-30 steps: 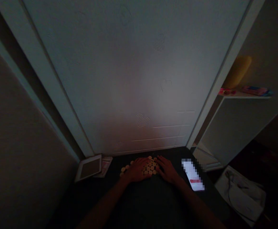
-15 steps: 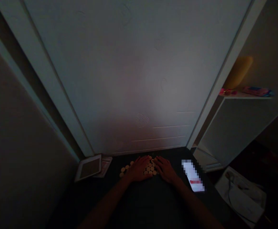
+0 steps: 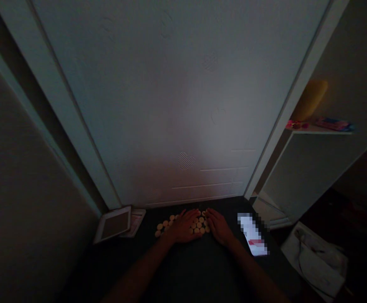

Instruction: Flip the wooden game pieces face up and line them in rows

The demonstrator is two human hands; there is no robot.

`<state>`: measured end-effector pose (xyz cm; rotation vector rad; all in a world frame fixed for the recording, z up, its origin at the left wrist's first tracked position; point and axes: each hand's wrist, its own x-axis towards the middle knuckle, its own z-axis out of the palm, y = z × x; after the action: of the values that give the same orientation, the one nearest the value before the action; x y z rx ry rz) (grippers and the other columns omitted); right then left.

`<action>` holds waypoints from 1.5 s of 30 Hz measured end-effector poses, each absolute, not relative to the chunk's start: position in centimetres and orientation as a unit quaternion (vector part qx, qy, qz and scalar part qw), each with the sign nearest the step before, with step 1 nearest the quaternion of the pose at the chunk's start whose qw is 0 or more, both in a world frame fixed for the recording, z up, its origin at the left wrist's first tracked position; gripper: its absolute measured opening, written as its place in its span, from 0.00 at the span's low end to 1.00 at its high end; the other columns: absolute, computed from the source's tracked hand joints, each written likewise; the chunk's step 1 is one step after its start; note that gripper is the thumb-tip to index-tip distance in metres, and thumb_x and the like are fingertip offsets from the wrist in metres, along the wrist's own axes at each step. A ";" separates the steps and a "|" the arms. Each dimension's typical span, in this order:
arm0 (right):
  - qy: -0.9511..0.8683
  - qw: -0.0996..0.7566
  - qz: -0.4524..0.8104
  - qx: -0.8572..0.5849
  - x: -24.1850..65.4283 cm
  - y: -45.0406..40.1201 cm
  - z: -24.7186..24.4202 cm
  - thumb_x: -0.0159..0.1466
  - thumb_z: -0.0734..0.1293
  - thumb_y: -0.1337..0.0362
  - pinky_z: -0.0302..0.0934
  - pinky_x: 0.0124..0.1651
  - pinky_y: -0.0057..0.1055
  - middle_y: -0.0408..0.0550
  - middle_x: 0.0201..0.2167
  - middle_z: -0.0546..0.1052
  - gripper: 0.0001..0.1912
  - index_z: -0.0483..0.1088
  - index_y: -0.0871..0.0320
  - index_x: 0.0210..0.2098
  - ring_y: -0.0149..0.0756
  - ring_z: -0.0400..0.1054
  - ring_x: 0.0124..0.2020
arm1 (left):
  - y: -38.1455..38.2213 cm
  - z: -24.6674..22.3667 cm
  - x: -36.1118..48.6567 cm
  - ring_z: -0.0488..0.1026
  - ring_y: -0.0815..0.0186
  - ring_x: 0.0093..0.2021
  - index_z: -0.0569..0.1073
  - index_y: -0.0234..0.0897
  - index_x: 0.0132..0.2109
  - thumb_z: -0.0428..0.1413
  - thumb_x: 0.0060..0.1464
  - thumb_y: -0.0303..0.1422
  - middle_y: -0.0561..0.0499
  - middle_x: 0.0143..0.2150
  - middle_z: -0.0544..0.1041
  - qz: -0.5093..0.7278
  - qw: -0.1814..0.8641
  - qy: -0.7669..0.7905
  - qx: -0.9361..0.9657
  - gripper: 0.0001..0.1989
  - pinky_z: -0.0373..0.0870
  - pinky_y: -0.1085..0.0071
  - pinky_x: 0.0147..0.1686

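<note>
Several pale round discs [image 3: 196, 230], like wooden counters, lie bunched together on a dark tabletop [image 3: 196, 269] by the wall. My left hand [image 3: 185, 227] rests flat over part of the group with its fingers stretched out, hiding some pieces. More discs [image 3: 166, 223] show in a short double row to its left. At the right side of the group, my right hand [image 3: 217, 225] lies with its fingers extended, its fingertips touching or just over the outer discs. Between the two hands the pieces sit close to each other. Dim light hides any markings on them.
A lit phone [image 3: 253, 235] with a blurred screen lies to the right. Two flat framed items, a white frame [image 3: 128, 214] uppermost, overlap at the left. A white panel [image 3: 170, 105] rises behind the table. Beyond the right edge, a white box [image 3: 318, 256] holds a cable.
The view has shifted slightly. My right hand sits a little closer in against the discs, its fingers nearer together. My left hand stays on the group.
</note>
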<state>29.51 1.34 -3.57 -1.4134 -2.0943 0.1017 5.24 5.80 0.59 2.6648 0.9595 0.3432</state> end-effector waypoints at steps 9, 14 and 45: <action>-0.793 0.297 0.053 -0.529 30.2 1.4 -3.6 0.66 0.58 0.70 0.58 0.65 0.46 0.51 0.66 0.65 0.27 0.65 0.52 0.65 0.44 0.61 0.65 | 5.2 0.3 5.2 0.55 0.52 0.71 0.56 0.47 0.70 0.51 0.60 0.56 0.46 0.72 0.59 0.123 0.125 0.318 0.932 0.37 0.46 0.48 0.69; -0.782 0.297 0.068 -0.544 30.0 0.9 -4.0 0.63 0.59 0.73 0.58 0.66 0.46 0.50 0.66 0.64 0.31 0.65 0.52 0.65 0.44 0.59 0.65 | 4.4 1.5 3.4 0.55 0.50 0.71 0.56 0.49 0.70 0.53 0.58 0.57 0.46 0.73 0.57 0.158 0.122 0.342 0.918 0.38 0.46 0.46 0.69; -0.791 0.272 0.064 -0.543 29.9 -1.7 -3.0 0.65 0.63 0.60 0.54 0.67 0.49 0.49 0.70 0.57 0.33 0.57 0.49 0.68 0.50 0.54 0.68 | 3.5 -1.4 -6.7 0.61 0.42 0.67 0.58 0.44 0.69 0.66 0.44 0.54 0.42 0.69 0.64 0.234 0.128 0.448 0.853 0.49 0.55 0.44 0.66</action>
<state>29.87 -1.75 -3.03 -1.4627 -2.1300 0.1735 -6.67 3.47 -1.44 2.4821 1.3047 0.6799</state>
